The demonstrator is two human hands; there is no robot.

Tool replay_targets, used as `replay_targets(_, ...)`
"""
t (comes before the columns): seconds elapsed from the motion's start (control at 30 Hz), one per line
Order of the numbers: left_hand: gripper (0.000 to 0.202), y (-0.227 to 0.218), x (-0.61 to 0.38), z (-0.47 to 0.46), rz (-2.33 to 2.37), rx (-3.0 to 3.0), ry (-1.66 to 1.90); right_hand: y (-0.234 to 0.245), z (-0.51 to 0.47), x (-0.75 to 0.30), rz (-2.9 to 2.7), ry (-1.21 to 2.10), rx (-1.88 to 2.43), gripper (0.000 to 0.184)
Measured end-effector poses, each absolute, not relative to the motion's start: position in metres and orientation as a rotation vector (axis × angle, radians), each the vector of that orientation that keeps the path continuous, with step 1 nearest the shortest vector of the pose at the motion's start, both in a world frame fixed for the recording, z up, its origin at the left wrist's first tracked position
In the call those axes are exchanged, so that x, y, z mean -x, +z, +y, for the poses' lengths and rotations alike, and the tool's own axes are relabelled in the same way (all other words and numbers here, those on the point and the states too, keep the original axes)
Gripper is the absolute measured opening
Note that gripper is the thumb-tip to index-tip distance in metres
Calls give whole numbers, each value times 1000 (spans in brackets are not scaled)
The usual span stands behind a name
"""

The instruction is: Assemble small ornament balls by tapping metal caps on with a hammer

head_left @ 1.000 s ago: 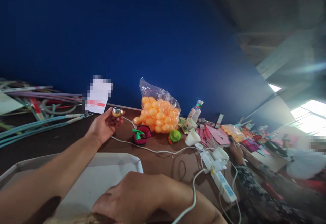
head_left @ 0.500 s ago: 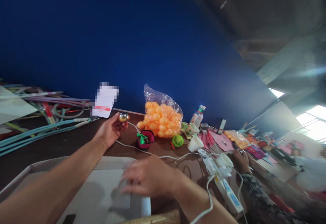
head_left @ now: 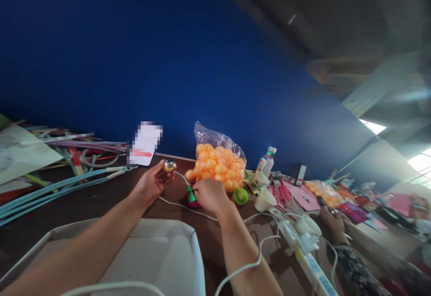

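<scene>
My left hand (head_left: 151, 184) is closed round a small, shiny, metallic ball-like piece (head_left: 170, 166), lifted above the dark table behind the white tray. Over a small dark-pink pouch (head_left: 193, 202) with a green ribbon (head_left: 191, 192) is my right hand (head_left: 210, 196). Its fingers curl down at the pouch's mouth and cover most of it, so what they pinch is hidden. Directly behind that hand stands a clear plastic bag of orange balls (head_left: 220, 163). A round green-yellow piece (head_left: 240, 196) lies to its right.
A white tray (head_left: 198, 260) fills the near left. White cables and a power strip (head_left: 314, 269) run along the right. A phone (head_left: 144, 145) leans by the blue wall; light-blue rods (head_left: 67, 183) lie left. Paper cups (head_left: 265, 200) and a bottle (head_left: 267, 161) stand right. A co-worker's hand (head_left: 332, 224) is farther right.
My right hand has moved from over the tray forward to the pink pouch, now covering it. My left hand still holds the shiny piece. The view has shifted slightly.
</scene>
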State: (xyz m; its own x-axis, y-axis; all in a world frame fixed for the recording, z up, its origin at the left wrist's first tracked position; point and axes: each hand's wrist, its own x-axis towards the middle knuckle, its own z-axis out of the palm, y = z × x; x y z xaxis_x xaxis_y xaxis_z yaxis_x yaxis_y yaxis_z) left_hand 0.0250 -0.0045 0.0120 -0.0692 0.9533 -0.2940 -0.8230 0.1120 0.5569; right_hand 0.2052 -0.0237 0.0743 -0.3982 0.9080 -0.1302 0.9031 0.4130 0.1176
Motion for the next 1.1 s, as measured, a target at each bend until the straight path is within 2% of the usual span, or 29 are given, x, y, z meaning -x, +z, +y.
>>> replay_targets(0.43, 21, 6, -26, -3, 755, -265, 1466, 70, -20, -209, 2397, 87, -1717, 29)
replay_targets(1.1, 16, 8, -26, -5, 752, -269, 1444, 70, -10, -210, 2343, -34, -1619, 27)
